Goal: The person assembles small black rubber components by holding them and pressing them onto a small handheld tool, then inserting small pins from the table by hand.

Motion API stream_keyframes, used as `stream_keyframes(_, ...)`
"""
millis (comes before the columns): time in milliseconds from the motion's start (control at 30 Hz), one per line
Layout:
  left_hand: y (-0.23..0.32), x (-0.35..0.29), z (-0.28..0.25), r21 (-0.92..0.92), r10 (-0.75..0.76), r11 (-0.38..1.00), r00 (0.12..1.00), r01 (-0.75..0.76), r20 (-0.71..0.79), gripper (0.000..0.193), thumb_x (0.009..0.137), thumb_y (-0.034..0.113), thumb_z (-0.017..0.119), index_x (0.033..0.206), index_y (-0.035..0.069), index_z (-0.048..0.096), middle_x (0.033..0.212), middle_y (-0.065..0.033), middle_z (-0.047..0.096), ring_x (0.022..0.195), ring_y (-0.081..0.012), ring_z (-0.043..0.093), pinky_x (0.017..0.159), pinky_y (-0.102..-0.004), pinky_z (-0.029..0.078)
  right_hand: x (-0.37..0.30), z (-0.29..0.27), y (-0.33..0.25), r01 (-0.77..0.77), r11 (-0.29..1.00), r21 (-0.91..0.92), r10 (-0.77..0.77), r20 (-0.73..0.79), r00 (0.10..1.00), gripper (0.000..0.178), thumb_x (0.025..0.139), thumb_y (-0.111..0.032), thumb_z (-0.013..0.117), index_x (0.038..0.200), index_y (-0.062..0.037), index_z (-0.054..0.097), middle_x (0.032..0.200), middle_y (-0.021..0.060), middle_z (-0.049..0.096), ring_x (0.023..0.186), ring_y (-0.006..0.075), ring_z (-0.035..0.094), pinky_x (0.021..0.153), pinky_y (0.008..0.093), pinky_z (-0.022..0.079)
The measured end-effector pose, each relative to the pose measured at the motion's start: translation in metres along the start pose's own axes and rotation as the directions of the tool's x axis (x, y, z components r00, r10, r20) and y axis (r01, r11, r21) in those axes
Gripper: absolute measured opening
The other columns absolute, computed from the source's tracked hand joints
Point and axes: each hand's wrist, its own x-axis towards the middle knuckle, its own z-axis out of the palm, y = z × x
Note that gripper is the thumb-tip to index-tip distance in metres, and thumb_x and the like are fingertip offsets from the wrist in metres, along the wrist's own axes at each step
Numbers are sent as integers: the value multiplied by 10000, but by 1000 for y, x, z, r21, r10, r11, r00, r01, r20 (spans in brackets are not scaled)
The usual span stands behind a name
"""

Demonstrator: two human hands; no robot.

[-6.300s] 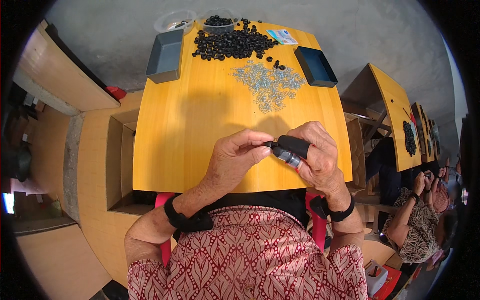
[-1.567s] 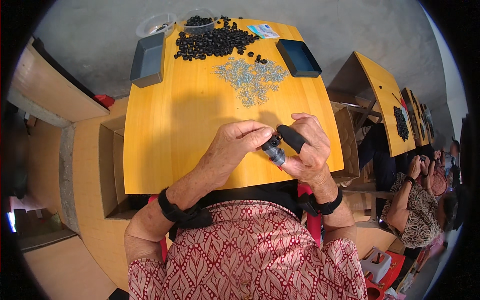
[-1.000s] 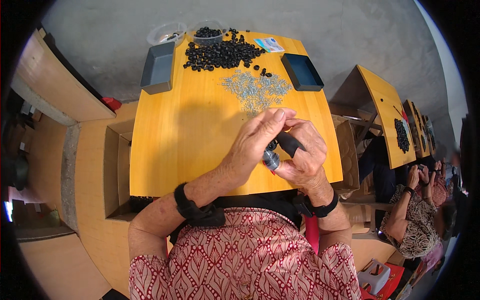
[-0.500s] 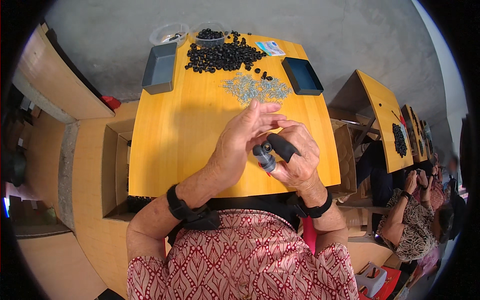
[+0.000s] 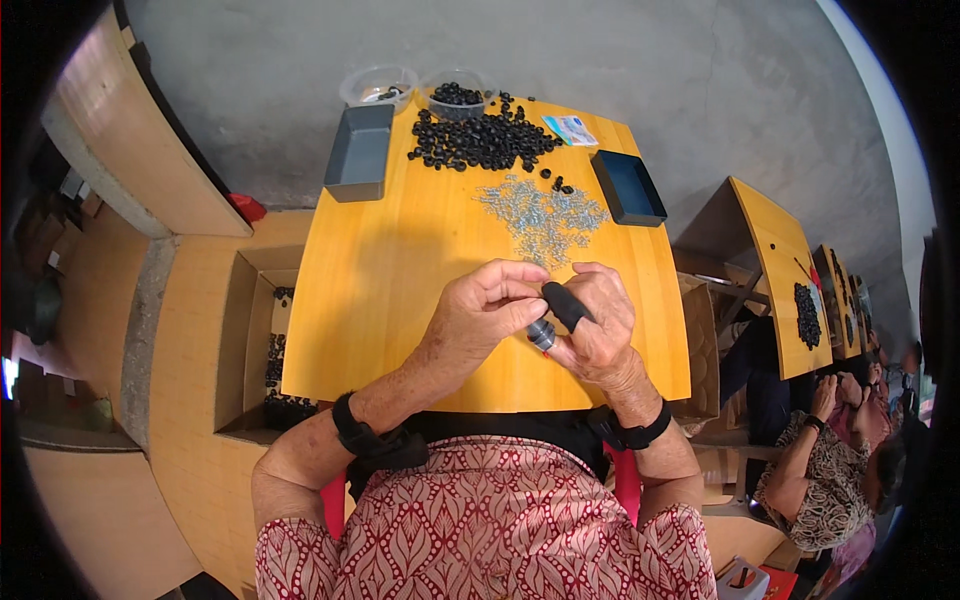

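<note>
My right hand (image 5: 600, 335) is closed in a pinch above the near part of the table. A black sleeve (image 5: 568, 306) covers one of its fingers, and a grey-black wrap (image 5: 541, 335) covers the thumb. A small black ring-shaped part sat between them a moment ago; the fingers mostly hide that spot now. My left hand (image 5: 478, 318) meets it there, thumb and fingertips pressed together; whatever they pinch is too small to make out. Just beyond the hands lie scattered small silvery metal pieces (image 5: 545, 215), with a heap of black ring-shaped parts (image 5: 480, 140) behind them.
A grey tray (image 5: 358, 155) stands at the far left and a dark tray (image 5: 628, 190) at the right. Two clear bowls, one a bowl of black parts (image 5: 455, 95), sit at the back near a small packet (image 5: 570, 130). A cardboard box (image 5: 235, 345) is left of the table. Another person (image 5: 825, 465) works at the right.
My left hand has gone from stretched fingers to a pinch, closing on the right hand's fingertips. The whole view has shifted slightly, so the table appears lower and further right.
</note>
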Motion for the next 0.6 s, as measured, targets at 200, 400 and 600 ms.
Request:
stream_keyframes(200, 7, -16, -43, 27, 103, 995, 972, -100, -213, 278, 909, 65, 625, 1181, 17, 598, 984, -44, 666, 902, -132, 639, 845, -267, 510, 16, 8, -8, -23, 997, 76, 18, 75, 997, 269, 676, -112, 773, 878, 26, 661, 845, 128, 595, 787, 306, 597, 717, 429, 488)
stream_keyframes(400, 39, -52, -117, 13, 224, 962, 759, -274, -611, 245, 909, 98, 644, 1132, -2, 626, 980, -70, 669, 844, -158, 664, 801, -253, 517, 2, 10, 0, -52, 998, 29, 47, 131, 990, 225, 672, -58, 754, 845, 37, 648, 861, 146, 610, 775, 325, 594, 707, 421, 483)
stream_keyframes(600, 13, -110, -213, 163, 235, 969, 498, -184, -835, 402, 911, 145, 655, 1273, 3, 555, 1179, -79, 617, 1074, -156, 578, 916, -269, 452, -5, 12, 4, -86, 996, 30, 79, 175, 981, 193, 660, -40, 744, 801, 32, 633, 862, 150, 613, 792, 319, 598, 724, 413, 481)
